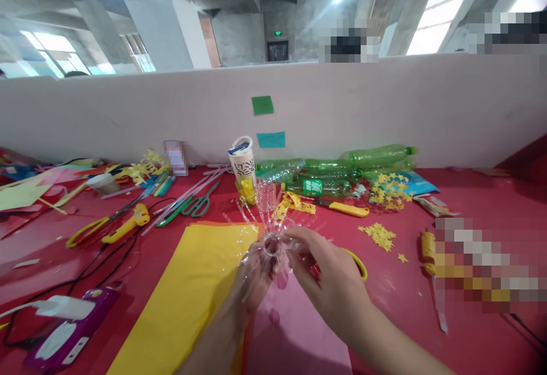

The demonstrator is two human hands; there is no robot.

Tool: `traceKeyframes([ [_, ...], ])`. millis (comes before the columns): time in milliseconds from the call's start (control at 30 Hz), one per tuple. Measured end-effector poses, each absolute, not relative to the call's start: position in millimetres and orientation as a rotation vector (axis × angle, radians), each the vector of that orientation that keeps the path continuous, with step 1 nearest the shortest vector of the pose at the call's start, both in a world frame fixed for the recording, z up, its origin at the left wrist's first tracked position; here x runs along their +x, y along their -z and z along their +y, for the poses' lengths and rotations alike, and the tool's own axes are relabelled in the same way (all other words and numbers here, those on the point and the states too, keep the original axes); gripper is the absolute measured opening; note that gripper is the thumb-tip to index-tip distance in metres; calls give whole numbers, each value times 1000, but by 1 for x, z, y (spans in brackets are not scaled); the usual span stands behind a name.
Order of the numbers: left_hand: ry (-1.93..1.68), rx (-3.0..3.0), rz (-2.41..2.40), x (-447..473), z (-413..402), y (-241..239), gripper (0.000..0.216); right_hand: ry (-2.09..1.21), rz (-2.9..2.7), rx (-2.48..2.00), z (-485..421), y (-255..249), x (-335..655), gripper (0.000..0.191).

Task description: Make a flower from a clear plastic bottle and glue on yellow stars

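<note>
While the left hand (252,278) is curled round a clear plastic bottle piece (270,237), its neck facing the person and its cut strips fanning outward, the right hand (337,281) sits half-curled at its right side; whether those fingertips pinch a strip, I cannot tell. The piece is held above the desk (397,329), over where the yellow sheet (183,284) meets the pink sheet (299,323). Along the desk's far edge lie green bottles (380,155), with loose yellow stars (378,236) nearer, to the right of the hands
</note>
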State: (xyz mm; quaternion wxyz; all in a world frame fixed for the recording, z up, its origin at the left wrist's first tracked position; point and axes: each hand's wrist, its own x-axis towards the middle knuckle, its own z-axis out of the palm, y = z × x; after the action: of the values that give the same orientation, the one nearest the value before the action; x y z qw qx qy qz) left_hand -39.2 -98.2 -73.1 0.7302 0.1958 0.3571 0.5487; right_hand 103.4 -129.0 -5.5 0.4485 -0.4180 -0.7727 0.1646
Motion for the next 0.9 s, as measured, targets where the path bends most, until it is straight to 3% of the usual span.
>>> traceKeyframes([
  [200,-1199,445,732,-42,-98,74,14,-308,-1981,-1014,-135,-9,112,29],
  [500,-1177,461,621,-44,-96,71,19,-327,-1899,-1029,-144,-46,143,15],
  [900,-1132,519,623,-44,-95,75,15,-235,-1963,-994,-135,-43,143,12],
])
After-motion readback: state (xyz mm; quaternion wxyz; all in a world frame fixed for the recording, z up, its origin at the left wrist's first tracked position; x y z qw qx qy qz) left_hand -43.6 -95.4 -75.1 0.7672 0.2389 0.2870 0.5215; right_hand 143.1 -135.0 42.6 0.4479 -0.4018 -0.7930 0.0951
